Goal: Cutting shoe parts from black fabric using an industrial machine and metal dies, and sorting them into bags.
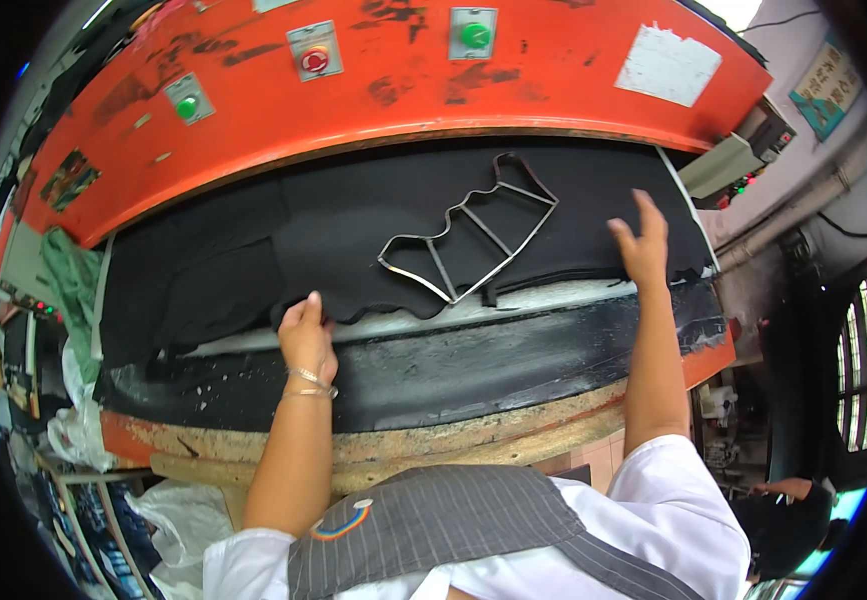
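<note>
A sheet of black fabric (353, 215) in uneven layers covers the bed of an orange press, its near edge ragged and wavy. My left hand (305, 328) is closed at that near edge, pinching the fabric between thumb and fingers. On top of the sheet lies a metal cutting die (486, 230), an open outline of thin strip with crossbars, tilted up toward the right. My right hand (645, 248) is raised over the right end of the sheet, fingers spread, holding nothing. It is apart from the die.
The orange press head (393, 95) spans the far side, with a red button (315, 61) and green ones (475, 36). A worn wooden front edge (383, 445) runs before me. Green cloth (71, 285) hangs at left. Another person (788, 520) is at lower right.
</note>
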Action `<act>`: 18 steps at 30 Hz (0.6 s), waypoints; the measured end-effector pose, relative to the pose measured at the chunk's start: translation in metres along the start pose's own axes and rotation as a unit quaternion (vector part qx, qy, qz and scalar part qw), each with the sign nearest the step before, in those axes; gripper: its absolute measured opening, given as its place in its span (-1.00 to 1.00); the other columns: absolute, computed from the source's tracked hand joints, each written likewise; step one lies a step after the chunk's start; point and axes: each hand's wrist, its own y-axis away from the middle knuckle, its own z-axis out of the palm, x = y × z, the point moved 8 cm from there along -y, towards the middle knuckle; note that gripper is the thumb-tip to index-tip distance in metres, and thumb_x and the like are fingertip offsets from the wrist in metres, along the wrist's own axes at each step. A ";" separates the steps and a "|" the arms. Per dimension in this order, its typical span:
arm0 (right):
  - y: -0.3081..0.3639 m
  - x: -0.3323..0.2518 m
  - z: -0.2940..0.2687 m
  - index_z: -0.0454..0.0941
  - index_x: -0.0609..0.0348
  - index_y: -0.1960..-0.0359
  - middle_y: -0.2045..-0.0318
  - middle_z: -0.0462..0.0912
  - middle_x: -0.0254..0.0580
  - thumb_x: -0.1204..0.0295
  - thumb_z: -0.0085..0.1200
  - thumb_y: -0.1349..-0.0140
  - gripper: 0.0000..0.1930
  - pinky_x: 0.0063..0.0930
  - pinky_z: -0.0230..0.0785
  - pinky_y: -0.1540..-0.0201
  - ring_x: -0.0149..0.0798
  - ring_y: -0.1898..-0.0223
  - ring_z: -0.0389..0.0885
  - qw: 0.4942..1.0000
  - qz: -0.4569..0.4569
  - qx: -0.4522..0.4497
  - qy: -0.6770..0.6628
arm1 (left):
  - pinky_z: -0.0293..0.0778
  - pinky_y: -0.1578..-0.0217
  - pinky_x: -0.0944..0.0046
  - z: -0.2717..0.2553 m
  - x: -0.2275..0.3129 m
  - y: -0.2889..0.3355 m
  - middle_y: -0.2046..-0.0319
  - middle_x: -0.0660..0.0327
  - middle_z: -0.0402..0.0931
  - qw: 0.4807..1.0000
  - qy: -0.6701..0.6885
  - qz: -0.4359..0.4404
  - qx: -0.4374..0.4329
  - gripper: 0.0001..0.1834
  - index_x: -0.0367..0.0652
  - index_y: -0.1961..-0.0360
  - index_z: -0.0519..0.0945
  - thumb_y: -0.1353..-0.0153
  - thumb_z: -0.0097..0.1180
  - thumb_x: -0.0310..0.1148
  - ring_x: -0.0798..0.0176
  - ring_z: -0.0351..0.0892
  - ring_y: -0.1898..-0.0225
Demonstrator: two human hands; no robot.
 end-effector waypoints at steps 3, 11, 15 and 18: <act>-0.007 -0.081 0.060 0.52 0.01 -0.06 -0.14 0.46 -0.03 0.34 0.37 0.09 -0.43 -0.13 0.22 -0.24 0.05 -0.22 0.35 0.961 -0.154 -0.223 -0.044 | 0.37 0.02 0.13 0.000 -0.005 -0.004 0.18 0.17 0.54 0.997 0.074 -0.007 -0.010 -0.76 -0.28 0.12 0.50 -0.31 0.12 -0.34 0.26 0.48 0.15; 0.007 -0.089 0.122 0.63 -0.04 0.24 0.11 0.57 -0.33 0.20 0.33 0.04 -0.69 -0.10 0.18 -0.21 -0.05 -0.31 0.22 0.949 -0.180 -0.257 -0.036 | 0.58 0.13 0.11 -0.002 -0.010 0.003 0.23 0.04 0.57 0.997 0.039 -0.042 0.046 -0.78 -0.43 0.18 0.51 -0.25 0.17 -0.45 0.14 0.60 0.21; 0.007 -0.095 0.117 0.63 -0.01 0.31 0.15 0.58 -0.33 0.18 0.32 0.06 -0.70 -0.07 0.12 -0.25 -0.07 -0.29 0.25 0.956 -0.158 -0.245 -0.043 | 0.56 0.13 0.11 -0.009 -0.023 -0.003 0.22 0.07 0.58 0.997 0.059 -0.026 0.031 -0.77 -0.37 0.13 0.48 -0.26 0.15 -0.46 0.14 0.61 0.21; 0.013 -0.117 0.094 0.64 0.00 0.38 0.21 0.60 -0.34 0.15 0.31 0.07 -0.72 -0.03 0.03 -0.29 -0.11 -0.22 0.32 0.945 -0.230 -0.226 0.061 | 0.58 0.15 0.13 -0.014 -0.026 0.002 0.24 0.06 0.56 0.998 0.054 -0.018 0.034 -0.80 -0.35 0.17 0.48 -0.25 0.16 -0.47 0.14 0.60 0.22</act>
